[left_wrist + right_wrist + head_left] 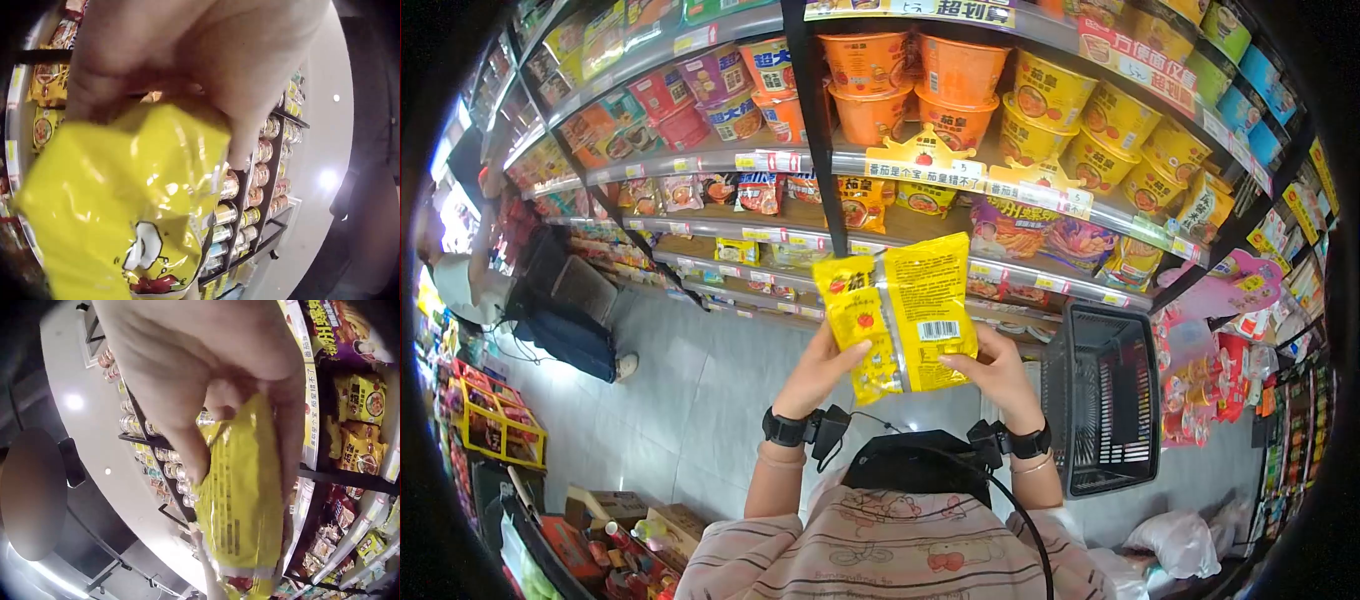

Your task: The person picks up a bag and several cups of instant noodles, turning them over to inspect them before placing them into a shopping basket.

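A yellow instant noodle packet (925, 310) is held up in front of the shelves, its printed back with a barcode turned toward the head camera. My left hand (815, 372) grips its left edge, thumb across the printed side. At the right edge my right hand (1000, 372) pinches it with the thumb near the lower corner. The left wrist view shows the shiny yellow packet (125, 200) with a cartoon on it, under the left hand (187, 50). In the right wrist view the fingers of the right hand (200, 369) wrap over the packet (244, 494).
Shelves of noodle tubs (960, 70) and packets rise ahead. A dark plastic basket (1055, 400) stands on the right, by a pink display (1230, 285). Cardboard boxes (670, 530) lie at the lower left. Another person (560, 310) is at the left on the grey tiled floor (700, 400).
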